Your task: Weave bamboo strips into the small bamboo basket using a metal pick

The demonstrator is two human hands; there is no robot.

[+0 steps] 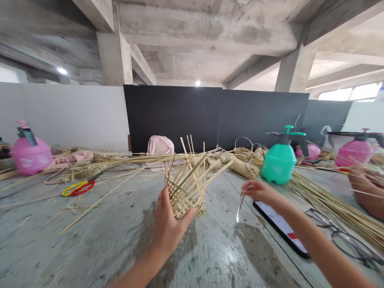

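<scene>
A small basket woven from pale bamboo strips (pixel 187 202) stands on the table near the middle, its long loose strip ends sticking up and out to the right. My left hand (pixel 168 218) grips its near left side, thumb along the lower front and fingers round the left wall. Apart from the basket, to the right, my right hand (pixel 259 191) is closed on a slim shiny metal tool (pixel 239 209) that points down over the table. Motion blur hides the exact kind of tool. A phone (pixel 280 228) with its screen lit lies beneath my right forearm.
Eyeglasses (pixel 333 232) and a bundle of bamboo strips (pixel 339 204) lie on the right, near another person's hand (pixel 364 192). A green spray bottle (pixel 279 162) stands behind my right hand. Scissors (pixel 78 188) and a pink spray bottle (pixel 31 154) are left. Woven pieces (pixel 244 166) lie behind.
</scene>
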